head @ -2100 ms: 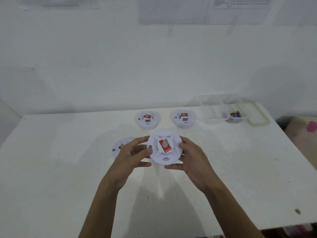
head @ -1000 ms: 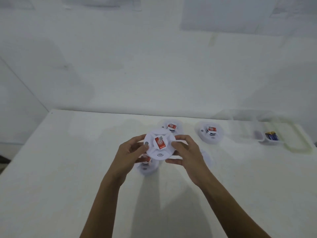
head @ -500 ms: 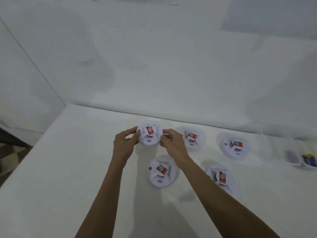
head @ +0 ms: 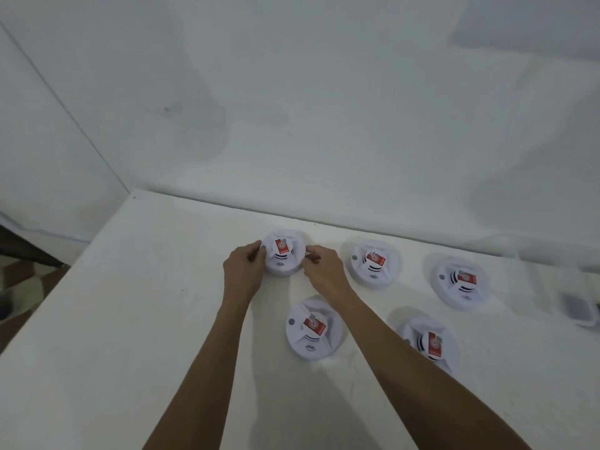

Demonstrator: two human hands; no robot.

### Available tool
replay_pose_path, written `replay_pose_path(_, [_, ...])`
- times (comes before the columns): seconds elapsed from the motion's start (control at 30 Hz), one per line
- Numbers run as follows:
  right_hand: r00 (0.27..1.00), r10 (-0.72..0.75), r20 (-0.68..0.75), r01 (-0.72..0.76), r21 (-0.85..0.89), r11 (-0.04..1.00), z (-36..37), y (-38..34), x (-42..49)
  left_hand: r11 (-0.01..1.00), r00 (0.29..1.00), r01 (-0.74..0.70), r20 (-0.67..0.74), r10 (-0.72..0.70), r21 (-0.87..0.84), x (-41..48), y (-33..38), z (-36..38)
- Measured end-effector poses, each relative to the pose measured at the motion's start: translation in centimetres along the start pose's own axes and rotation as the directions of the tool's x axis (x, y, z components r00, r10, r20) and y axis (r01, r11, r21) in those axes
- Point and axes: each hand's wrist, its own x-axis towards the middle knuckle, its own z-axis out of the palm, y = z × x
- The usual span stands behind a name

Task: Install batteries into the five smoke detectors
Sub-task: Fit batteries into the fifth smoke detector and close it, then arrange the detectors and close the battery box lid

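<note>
- Since the earlier frames, the smoke detector (head: pixel 285 257) had gone from the air in front of the person to the far left end of the group, and both hands had travelled there with it.
- The left hand (head: pixel 243 271) gripped its left rim, with the fingers (head: pixel 255 253) curled close together against the edge.
- The right hand (head: pixel 324 271) gripped the right rim in the same way, its fingertips bent onto the edge, so the round body sat between the two hands in a narrow hold.
- This detector was low on the table (head: pixel 130 319) near the far edge; I could not tell if it already rested fully on the surface.
- Its body was round, so it had no long axis of its own. The face with the red label (head: pixel 281 246) looked up, and the long side of the label ran from near to far, a little tilted.
- A small grey dot was on the left rim, just beside the left fingers, and the dark curved slots were on the near side of the face.
- The second detector (head: pixel 373 264) lay just to the right of it and the third detector (head: pixel 459 282) further right, both face up.
- The fourth detector (head: pixel 313 329) lay nearer, between the two forearms, and the fifth detector (head: pixel 428 344) was near right, partly behind the right forearm.
- A clear plastic box (head: pixel 578 306) stood at the right edge, blurred.
</note>
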Motion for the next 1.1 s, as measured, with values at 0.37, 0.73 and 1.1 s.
replay_pose_path(0.37, [0.999,0.031,0.018,-0.035,0.274,0.961,-4.4,0.0,-4.0,0.986,0.984,-0.092,-0.162,0.069,-0.139,-3.6,2.9,-0.4])
replay_pose_path(0.73, [0.994,0.024,-0.107,0.015,0.357,0.934,-15.4,2.8,-12.2,0.925,0.972,-0.226,-0.001,0.237,-0.304,-11.2,9.7,4.2])
replay_pose_path(1.1, [0.91,0.126,-0.394,0.038,0.384,0.923,-29.6,11.8,-20.0,0.889,0.894,-0.279,0.239,0.378,-0.362,-18.5,17.7,14.1])
